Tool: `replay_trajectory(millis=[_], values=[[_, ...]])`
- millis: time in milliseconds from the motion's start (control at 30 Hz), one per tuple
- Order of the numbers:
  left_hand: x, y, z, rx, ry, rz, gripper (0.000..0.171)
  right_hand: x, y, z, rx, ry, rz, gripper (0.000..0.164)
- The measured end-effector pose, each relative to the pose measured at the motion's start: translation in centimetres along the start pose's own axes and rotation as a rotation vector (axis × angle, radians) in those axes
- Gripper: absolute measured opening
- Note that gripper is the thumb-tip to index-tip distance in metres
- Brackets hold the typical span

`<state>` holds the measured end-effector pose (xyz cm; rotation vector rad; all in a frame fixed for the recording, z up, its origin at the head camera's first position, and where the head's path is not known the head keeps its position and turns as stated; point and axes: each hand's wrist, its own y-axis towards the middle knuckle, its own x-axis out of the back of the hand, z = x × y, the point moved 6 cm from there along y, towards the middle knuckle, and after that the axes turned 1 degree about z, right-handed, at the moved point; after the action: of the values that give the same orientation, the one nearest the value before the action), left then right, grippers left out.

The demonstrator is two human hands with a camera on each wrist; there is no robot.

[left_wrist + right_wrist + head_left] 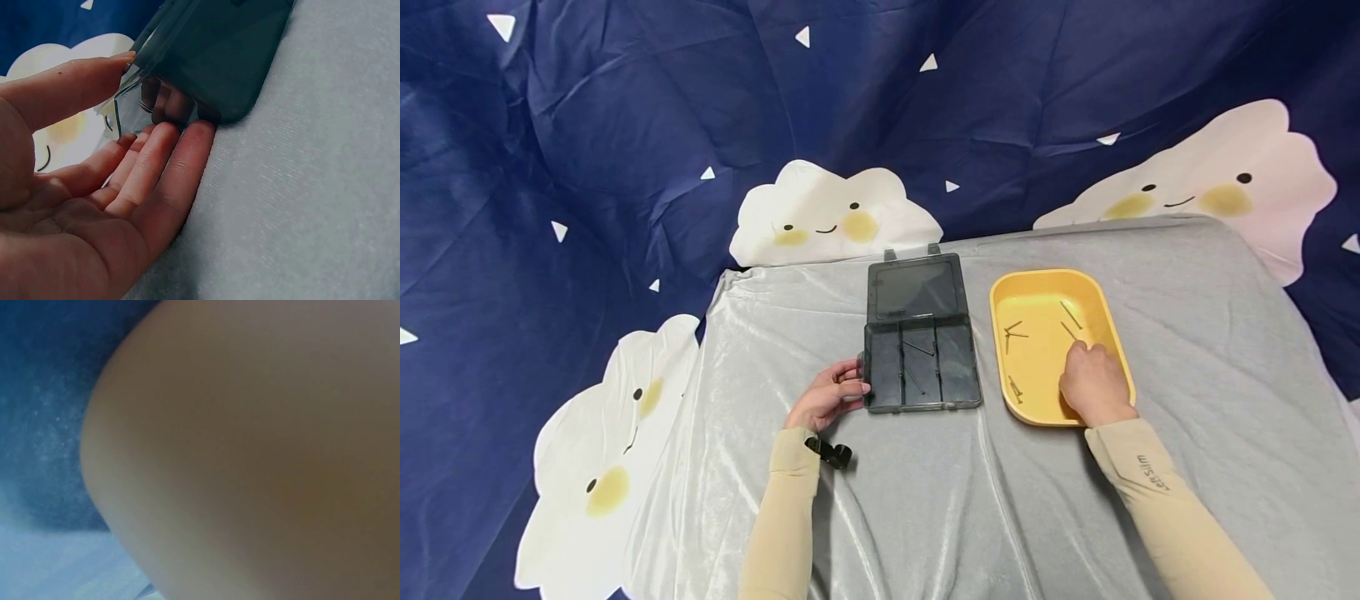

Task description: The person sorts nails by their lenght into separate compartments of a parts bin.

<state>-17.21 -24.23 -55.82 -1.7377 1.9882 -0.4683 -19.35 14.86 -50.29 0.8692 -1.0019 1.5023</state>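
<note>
A dark translucent organizer box [917, 367] lies with its lid [917, 289] folded back, its base divided into three compartments holding a few thin metal screws or nails [919, 348]. At its left side my left hand [829, 395] holds the edge; the left wrist view shows the thumb at the rim and fingertips against the side wall. My right hand [1096, 383] reaches down into a yellow tray [1000, 350], near a thin metal piece [1069, 331]. Its fingertips are hidden, so what they hold cannot be seen. The right wrist view is filled by a blurred, close surface.
More thin metal pieces lie in the tray, one at the far right [1071, 314], a cluster at the left [1013, 333] and some near the front left [1016, 389]. Grey cloth [925, 500] covers the table. A dark blue cloud-patterned curtain [850, 92] hangs behind.
</note>
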Motion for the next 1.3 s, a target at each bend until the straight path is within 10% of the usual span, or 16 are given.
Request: replay_trajectory(millis=[1300], values=[[0.05,-0.05,0.08,-0.004,-0.005,-0.022,0.065,-0.30,-0.33,-0.17,0.029,0.038,0.184,0.012]])
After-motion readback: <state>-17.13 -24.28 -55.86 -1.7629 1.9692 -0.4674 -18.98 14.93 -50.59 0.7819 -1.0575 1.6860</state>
